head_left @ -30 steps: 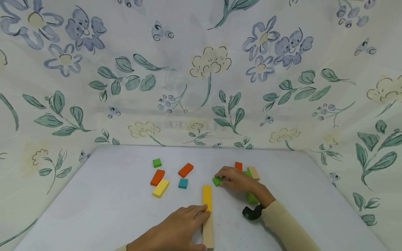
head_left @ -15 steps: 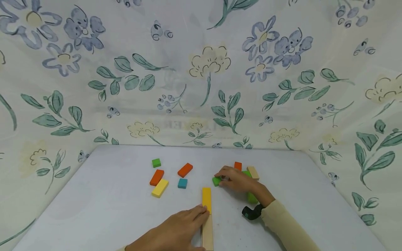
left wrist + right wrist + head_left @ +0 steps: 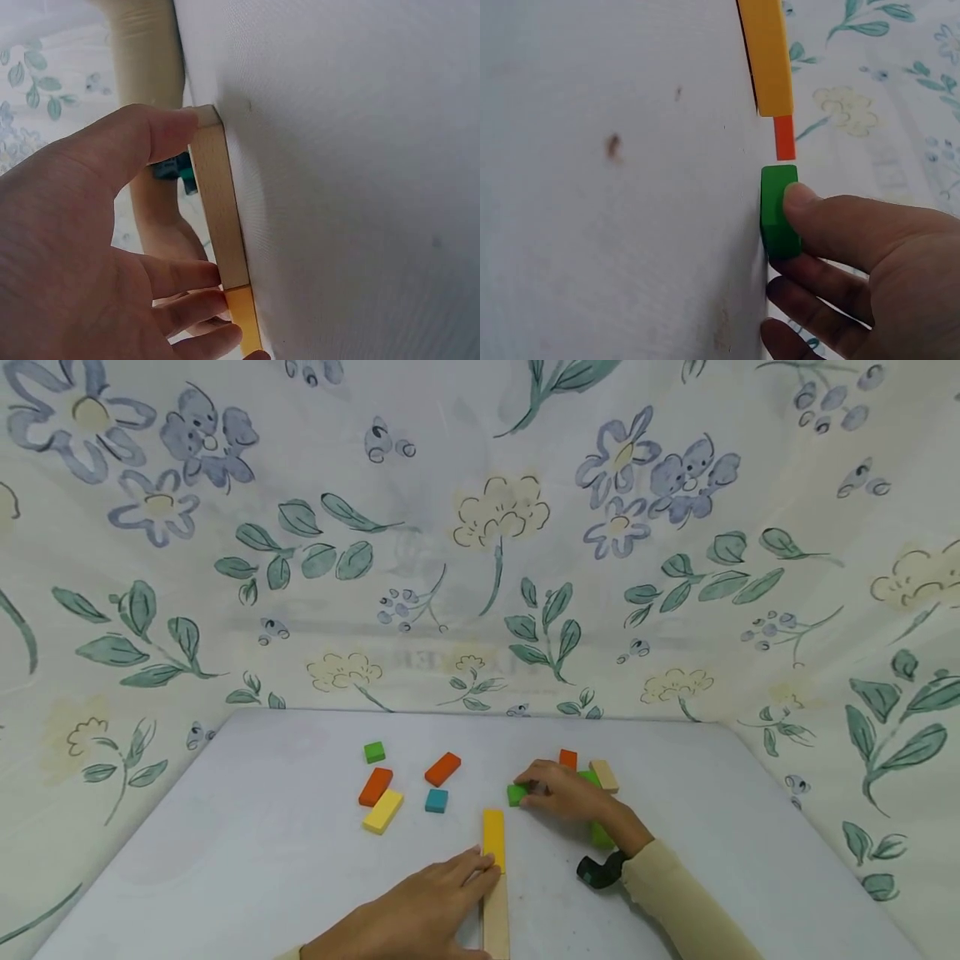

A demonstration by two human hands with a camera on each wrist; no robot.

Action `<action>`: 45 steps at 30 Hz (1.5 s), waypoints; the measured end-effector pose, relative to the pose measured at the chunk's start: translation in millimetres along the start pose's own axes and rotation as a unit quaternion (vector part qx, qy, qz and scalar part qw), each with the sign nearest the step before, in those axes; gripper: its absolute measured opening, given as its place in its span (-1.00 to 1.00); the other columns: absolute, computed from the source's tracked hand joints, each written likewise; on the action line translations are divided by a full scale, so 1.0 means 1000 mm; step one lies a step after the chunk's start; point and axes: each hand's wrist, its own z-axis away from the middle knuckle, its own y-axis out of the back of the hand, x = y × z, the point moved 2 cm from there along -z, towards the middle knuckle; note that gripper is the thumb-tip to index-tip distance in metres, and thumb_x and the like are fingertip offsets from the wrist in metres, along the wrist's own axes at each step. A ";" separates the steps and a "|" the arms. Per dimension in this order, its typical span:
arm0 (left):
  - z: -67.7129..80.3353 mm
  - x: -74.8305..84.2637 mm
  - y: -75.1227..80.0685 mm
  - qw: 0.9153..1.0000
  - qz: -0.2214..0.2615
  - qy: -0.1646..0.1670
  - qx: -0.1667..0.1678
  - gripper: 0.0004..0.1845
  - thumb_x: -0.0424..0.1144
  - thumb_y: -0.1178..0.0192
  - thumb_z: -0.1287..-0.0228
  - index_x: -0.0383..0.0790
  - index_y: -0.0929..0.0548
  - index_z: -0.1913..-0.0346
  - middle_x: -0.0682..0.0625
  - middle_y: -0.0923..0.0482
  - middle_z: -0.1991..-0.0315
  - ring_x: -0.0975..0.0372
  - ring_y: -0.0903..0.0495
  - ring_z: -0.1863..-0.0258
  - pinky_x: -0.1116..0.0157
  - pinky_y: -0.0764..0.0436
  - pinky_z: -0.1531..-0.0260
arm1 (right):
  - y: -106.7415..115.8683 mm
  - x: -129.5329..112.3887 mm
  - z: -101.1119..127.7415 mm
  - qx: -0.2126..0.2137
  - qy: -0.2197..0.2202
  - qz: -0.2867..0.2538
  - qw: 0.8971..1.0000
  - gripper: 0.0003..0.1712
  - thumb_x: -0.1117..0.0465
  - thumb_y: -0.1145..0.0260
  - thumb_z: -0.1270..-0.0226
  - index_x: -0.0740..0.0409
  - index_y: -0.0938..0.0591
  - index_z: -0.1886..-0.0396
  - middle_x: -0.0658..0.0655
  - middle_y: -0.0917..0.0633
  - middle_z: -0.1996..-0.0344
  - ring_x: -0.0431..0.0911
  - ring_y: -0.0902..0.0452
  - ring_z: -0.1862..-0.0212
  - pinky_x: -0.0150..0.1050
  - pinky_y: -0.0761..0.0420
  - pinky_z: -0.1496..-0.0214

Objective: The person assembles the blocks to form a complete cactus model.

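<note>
Pinching a small green block (image 3: 516, 794) mid-bench, my right hand (image 3: 564, 795) curls round it; my left hand (image 3: 420, 914) lies spread, fingers straight against the natural wood bar (image 3: 496, 920) at the near edge.

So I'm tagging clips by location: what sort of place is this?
Probably a makeshift tabletop recording booth: a white table draped round with floral cloth, with coloured wooden blocks scattered under the hands.

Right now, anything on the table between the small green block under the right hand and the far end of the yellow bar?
Nothing visible. The right hand pinches the small green block, and only bare white table shows between it and the far end of the yellow bar. The teal block lies off to the left.
</note>
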 end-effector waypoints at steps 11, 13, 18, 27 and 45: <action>0.002 -0.003 -0.003 0.999 0.040 0.025 -0.022 0.03 0.55 0.00 0.14 0.07 -0.17 -0.39 0.16 -0.11 -0.40 0.28 -0.29 -0.28 0.21 -0.54 -0.09 | -0.003 -0.014 -0.008 0.019 -0.025 -0.018 0.999 -0.67 0.06 -0.33 -0.18 0.04 -0.57 0.07 -0.08 -0.58 0.18 -0.19 -0.50 0.11 -0.30 -0.59 0.02; 0.001 -0.003 -0.004 0.998 0.045 0.028 -0.026 0.02 0.54 -0.03 0.15 0.07 -0.18 -0.39 0.16 -0.11 -0.40 0.28 -0.30 -0.27 0.22 -0.56 -0.07 | -0.003 -0.018 -0.010 0.018 -0.035 -0.021 0.999 -0.66 0.04 -0.32 -0.19 0.02 -0.57 0.06 -0.10 -0.58 0.18 -0.18 -0.49 0.10 -0.29 -0.59 0.01; 0.001 -0.003 -0.003 0.998 0.051 0.030 -0.032 0.01 0.50 -0.08 0.14 0.08 -0.18 -0.39 0.15 -0.11 -0.40 0.28 -0.31 -0.27 0.20 -0.58 -0.02 | -0.003 -0.024 -0.014 0.018 -0.039 -0.029 0.999 -0.65 0.03 -0.33 -0.19 0.02 -0.56 0.06 -0.09 -0.58 0.18 -0.15 -0.50 0.09 -0.27 -0.59 0.03; -0.001 -0.004 -0.005 0.998 0.057 0.026 -0.028 0.01 0.52 -0.07 0.15 0.08 -0.18 -0.38 0.14 -0.13 -0.39 0.27 -0.34 -0.24 0.19 -0.60 0.01 | -0.009 -0.027 -0.020 0.002 -0.039 -0.040 0.998 -0.65 -0.01 -0.31 -0.20 0.00 -0.56 0.05 -0.12 -0.59 0.18 -0.21 -0.50 0.13 -0.34 -0.57 0.05; -0.004 -0.004 -0.007 0.997 0.057 0.037 -0.026 0.01 0.54 -0.06 0.17 0.13 -0.18 -0.38 0.20 -0.12 -0.39 0.30 -0.34 -0.23 0.18 -0.59 -0.02 | -0.014 -0.032 -0.017 -0.007 -0.047 -0.040 0.998 -0.68 0.01 -0.32 -0.20 -0.01 -0.56 0.08 -0.14 -0.57 0.19 -0.23 -0.49 0.13 -0.39 -0.56 0.02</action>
